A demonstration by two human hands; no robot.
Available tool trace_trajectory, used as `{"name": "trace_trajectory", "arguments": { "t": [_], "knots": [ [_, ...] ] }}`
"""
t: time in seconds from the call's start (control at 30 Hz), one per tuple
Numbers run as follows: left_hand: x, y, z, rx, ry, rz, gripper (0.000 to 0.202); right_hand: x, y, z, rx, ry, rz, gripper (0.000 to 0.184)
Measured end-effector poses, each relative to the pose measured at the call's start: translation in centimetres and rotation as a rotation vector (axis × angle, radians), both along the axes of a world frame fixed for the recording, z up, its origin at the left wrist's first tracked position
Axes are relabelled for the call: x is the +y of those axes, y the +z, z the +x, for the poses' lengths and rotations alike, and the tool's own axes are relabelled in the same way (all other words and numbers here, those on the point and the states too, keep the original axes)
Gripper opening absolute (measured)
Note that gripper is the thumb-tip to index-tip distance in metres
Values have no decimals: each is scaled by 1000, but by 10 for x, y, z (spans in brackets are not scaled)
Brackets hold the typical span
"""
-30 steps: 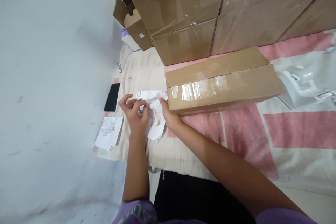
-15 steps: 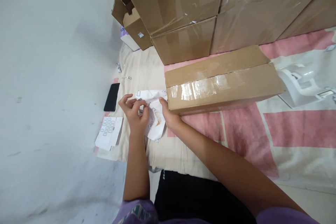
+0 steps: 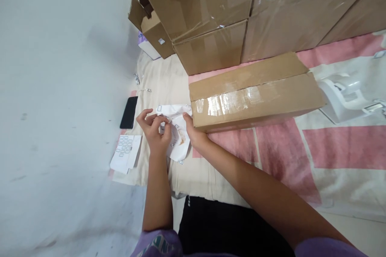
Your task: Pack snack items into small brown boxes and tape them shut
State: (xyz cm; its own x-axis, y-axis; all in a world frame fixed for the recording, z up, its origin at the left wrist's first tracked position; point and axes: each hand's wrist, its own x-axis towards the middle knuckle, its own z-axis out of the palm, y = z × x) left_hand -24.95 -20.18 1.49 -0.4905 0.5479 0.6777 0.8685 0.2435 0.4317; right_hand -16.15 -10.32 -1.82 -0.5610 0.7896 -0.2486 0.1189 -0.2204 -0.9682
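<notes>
pink-patterned cloth point(image 3: 280, 160) beside pale wall point(image 3: 60, 88), white paper point(image 3: 177, 150) in pinched left hand point(image 3: 156, 131) and loosely curled right hand point(image 3: 196, 134)

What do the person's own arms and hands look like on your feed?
The left hand and right hand are ungloved, with no watch or bracelet showing. Both forearms are uncovered up to purple sleeves. The left sleeve carries a teal-and-pale printed pattern; the visible part of the right sleeve looks plain.

Blk clothing point(image 3: 229, 229): partial ltrs, approx. "RA"; 1 sm. box label point(image 3: 161, 41) illegible.
</notes>
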Motion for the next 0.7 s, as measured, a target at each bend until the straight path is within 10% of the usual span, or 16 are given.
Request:
{"name": "trace_trajectory", "arguments": {
  "t": [0.7],
  "knots": [
    [2, 5, 3, 10, 40, 106, 9, 1, -4, -4, -107, 13, 19, 34]
  ]
}}
